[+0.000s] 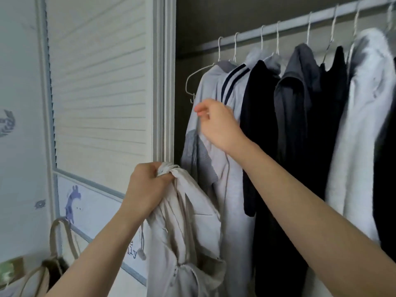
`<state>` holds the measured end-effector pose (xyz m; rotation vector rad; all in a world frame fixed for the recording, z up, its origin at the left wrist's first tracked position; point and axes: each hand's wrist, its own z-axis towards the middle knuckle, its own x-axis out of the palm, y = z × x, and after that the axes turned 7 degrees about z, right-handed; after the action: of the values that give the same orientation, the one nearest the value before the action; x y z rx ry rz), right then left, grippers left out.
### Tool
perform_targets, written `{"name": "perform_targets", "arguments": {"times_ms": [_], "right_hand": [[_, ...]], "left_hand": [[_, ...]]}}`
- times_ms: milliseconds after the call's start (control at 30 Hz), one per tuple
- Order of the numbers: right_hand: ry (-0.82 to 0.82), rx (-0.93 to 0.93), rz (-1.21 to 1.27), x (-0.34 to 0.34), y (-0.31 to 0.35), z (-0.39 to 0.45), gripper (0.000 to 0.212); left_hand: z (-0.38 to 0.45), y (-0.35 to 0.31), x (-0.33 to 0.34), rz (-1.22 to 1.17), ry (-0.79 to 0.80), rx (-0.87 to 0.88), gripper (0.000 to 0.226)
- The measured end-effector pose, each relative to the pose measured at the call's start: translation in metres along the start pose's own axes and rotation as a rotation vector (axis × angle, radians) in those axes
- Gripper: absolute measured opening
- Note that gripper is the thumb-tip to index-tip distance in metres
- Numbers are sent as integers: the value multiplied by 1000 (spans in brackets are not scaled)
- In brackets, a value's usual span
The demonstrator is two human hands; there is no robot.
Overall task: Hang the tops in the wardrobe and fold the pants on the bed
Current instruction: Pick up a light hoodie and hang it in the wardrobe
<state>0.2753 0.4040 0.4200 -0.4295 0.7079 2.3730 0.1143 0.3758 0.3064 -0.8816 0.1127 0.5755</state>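
**Cream top held up by the open wardrobe**

Left hand (pixel 147 187): fingers curled tight, gripping a bunched bit of the soft cream cloth top (pixel 188 232). Top hanging down from that fist, crumpled, with a thin cord and a small round toggle dangling on its left side. Low in the middle of the view, just in front of the white wardrobe door frame (pixel 164 82) and right beside the clothes already hung up.

Right hand (pixel 216 123): raised higher, at the light grey top with two dark stripes (pixel 227 91). Fingers bent in, thumb and fingertips close together near the edge of that grey cloth. Blurry there, so cannot tell for sure if pinching the cloth or only touching it.

Up above: a long pale metal rail (pixel 300 26) across the wardrobe, with thin white wire hangers (pixel 235 46) hooked over it. Along the rail, left to right: the light grey striped top, a black top (pixel 259 116), a dark grey hooded top (pixel 297 86), another black one, then a fluffy white top (pixel 362 125).

On the left: a white slatted door panel (pixel 100 82), with a little blue giraffe picture (pixel 71 202) under it. Down in the corner: a beige cloth bag with looped handles (pixel 57 236).
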Motion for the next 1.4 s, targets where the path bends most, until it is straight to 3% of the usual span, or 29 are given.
{"name": "perform_targets", "arguments": {"times_ms": [267,367,500,733,867,967,1100,1133,1167,1233,1300,1400], "right_hand": [[-183,38,102,41,34,153,35],[-269,154,171,40,30,193,36],[-214,362,84,36,6,225,47],[46,424,-133,54,-12,219,47],[-98,432,-4,52,-41,203,39],[122,318,-616,48,-69,196,39],[86,305,-671,33,-85,194,45],[51,241,-591,29,-89,194,45],[-61,210,-360,27,-89,189,42],[-371,357,397,17,-75,189,30],[-356,230,208,11,-73,177,19],[-339,181,244,-1,-87,159,20]], "left_hand": [[18,17,-11,94,-60,136,37],[21,19,-14,74,-29,160,45],[23,19,-14,57,-9,189,48],[32,29,-16,44,-10,196,33],[34,38,-16,-3,-2,164,33],[33,40,-17,8,20,147,30],[32,39,-15,-7,42,132,25],[31,39,-15,-20,52,124,24],[31,37,-13,-26,65,118,23],[29,37,-11,-24,84,106,24],[25,38,-9,-16,85,92,24],[19,37,-7,-16,94,59,24]]}}
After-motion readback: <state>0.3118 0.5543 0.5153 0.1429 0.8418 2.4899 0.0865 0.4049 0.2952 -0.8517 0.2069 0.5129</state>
